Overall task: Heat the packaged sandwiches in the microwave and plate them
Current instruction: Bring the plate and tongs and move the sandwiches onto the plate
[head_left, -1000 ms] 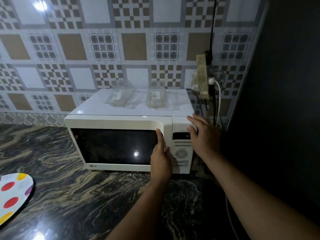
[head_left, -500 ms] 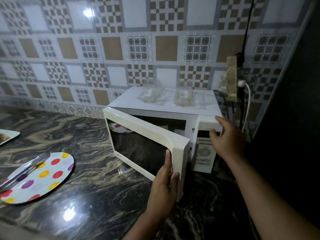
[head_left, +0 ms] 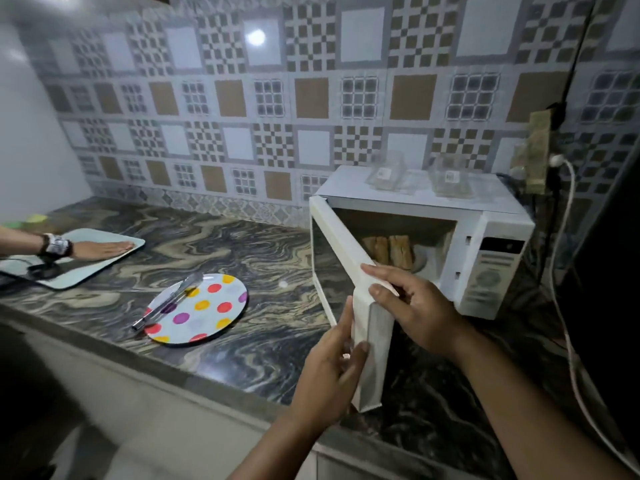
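While both hands, left [head_left: 332, 372] and right [head_left: 412, 306], grip the microwave door [head_left: 349, 268], we note sandwiches [head_left: 391, 252] inside; swing fully wide, then lift them with tongs [head_left: 169, 299] onto plate [head_left: 214, 323].

A dark marbled countertop [head_left: 263, 258] is seen carrying a white microwave [head_left: 491, 251] at its right end, a polka-dot plate [head_left: 207, 313] near the middle, and a pale rectangular tray [head_left: 93, 265] toward the left, all well apart.
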